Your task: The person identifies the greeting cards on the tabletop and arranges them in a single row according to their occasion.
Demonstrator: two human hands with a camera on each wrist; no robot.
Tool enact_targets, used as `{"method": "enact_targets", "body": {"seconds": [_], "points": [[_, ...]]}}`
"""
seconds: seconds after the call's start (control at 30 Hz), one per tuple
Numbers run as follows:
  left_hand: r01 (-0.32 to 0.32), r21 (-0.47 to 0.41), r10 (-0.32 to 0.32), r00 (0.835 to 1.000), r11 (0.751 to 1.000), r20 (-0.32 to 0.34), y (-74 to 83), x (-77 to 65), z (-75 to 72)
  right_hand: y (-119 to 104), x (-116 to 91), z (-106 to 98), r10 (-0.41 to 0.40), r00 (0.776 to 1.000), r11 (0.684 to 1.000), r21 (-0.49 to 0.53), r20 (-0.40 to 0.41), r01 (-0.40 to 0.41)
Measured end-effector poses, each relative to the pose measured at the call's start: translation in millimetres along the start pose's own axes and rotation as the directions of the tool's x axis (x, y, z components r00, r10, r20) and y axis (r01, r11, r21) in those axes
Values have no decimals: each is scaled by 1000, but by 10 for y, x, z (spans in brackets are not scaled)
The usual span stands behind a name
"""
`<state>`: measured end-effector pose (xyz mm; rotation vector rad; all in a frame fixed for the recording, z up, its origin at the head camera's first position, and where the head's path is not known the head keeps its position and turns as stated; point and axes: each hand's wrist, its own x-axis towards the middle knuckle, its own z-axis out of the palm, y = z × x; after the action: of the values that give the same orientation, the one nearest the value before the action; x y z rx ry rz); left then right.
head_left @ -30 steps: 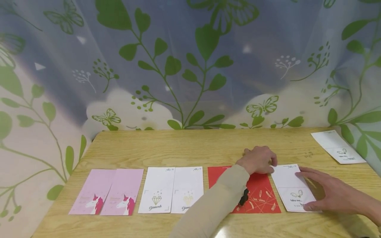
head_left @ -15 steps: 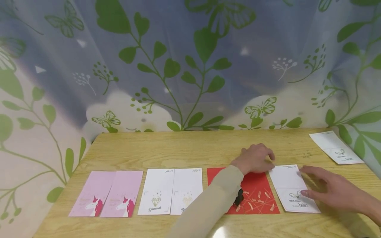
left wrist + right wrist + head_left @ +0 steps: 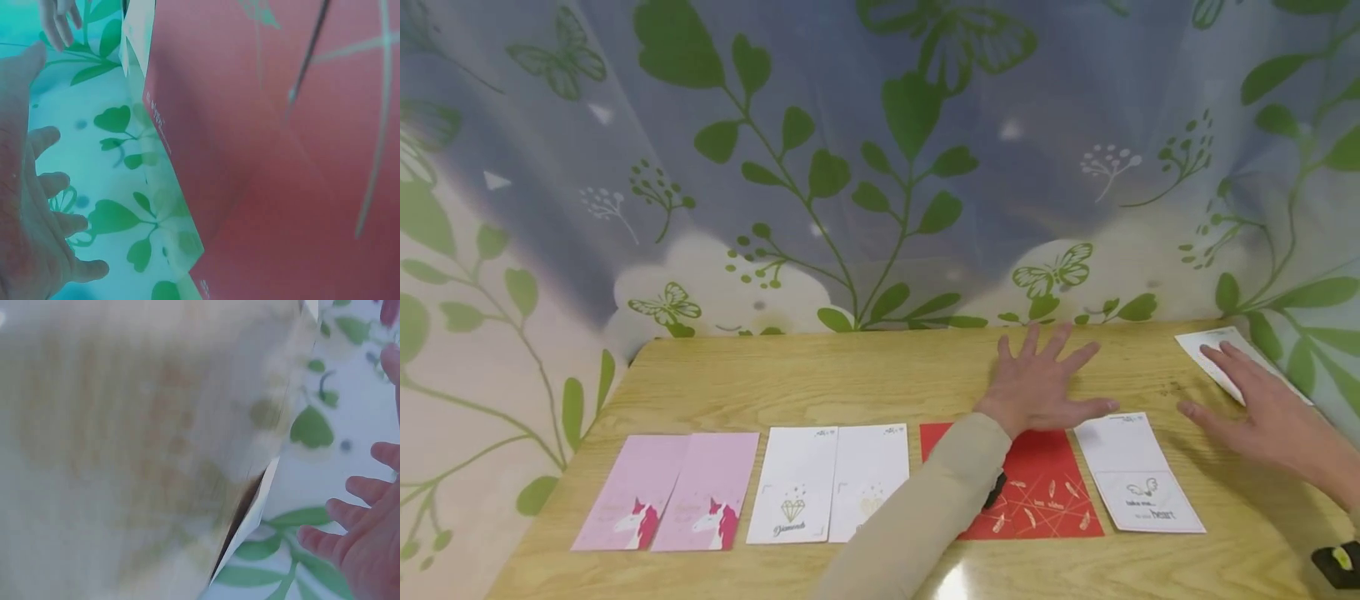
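Observation:
My left hand (image 3: 1036, 385) is spread flat above the table behind the red cards (image 3: 1052, 492), its fingers straight and holding nothing. Its thumb points toward the top left corner of a white card (image 3: 1138, 471) printed with wings and "heart". At the right, my right hand (image 3: 1273, 421) hovers with fingers extended. It overlaps a second white card (image 3: 1195, 342) at the back right corner in the head view. The right wrist view shows that card (image 3: 250, 515) edge-on, apart from the fingers. Forearm and sleeve hide part of the red cards.
Two pink unicorn cards (image 3: 707, 483) lie at the left of the wooden table (image 3: 820, 383). Beside them are two white diamond cards (image 3: 793, 475), the right one partly behind the sleeve (image 3: 925, 508). A leaf-printed curtain (image 3: 850, 167) hangs along the back edge.
My left hand has spread its fingers from a curled pose by the white card's top corner. My right hand has left that card's right edge and moved up and right toward the far card.

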<state>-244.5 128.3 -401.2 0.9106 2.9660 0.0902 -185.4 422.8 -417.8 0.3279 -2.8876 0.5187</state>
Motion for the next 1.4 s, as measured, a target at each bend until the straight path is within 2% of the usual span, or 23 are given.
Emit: {"method": "enact_targets", "body": {"seconds": [0.13, 0.27, 0.37, 0.5, 0.67, 0.77, 0.97, 1.2, 1.33, 1.4], "points": [[-4, 9, 4, 1000, 1000, 26, 53, 29, 12, 208, 139, -92, 81, 995, 997, -6, 65, -81], [-7, -7, 8, 999, 1000, 45, 78, 45, 22, 421, 259, -183, 148, 975, 988, -78, 167, -137], [-9, -43, 11, 998, 999, 63, 84, 49, 32, 545, 305, -229, 179, 954, 980, -126, 239, -153], [-11, -93, 19, 996, 996, 88, 83, 58, 28, 584, 320, -220, 168, 950, 983, -118, 263, -141], [-2, -143, 13, 997, 990, 71, 16, 100, 32, 398, 407, -83, -9, 975, 992, -124, 220, 37], [12, -172, -1, 998, 985, 63, -52, 130, 51, 247, 477, 26, -103, 976, 984, -123, 193, 128], [90, -222, -77, 995, 971, 68, -187, 174, 86, 13, 632, 154, -186, 961, 977, -68, 207, 204], [207, -267, -194, 978, 941, 76, -265, 243, 92, -251, 866, 208, -226, 927, 970, -19, 300, 243], [278, -332, -248, 960, 902, 130, -273, 267, 90, -388, 921, 285, -252, 923, 966, 15, 292, 259], [319, -393, -289, 948, 862, 136, -279, 273, 86, -436, 937, 313, -261, 923, 964, 31, 284, 263]]}}
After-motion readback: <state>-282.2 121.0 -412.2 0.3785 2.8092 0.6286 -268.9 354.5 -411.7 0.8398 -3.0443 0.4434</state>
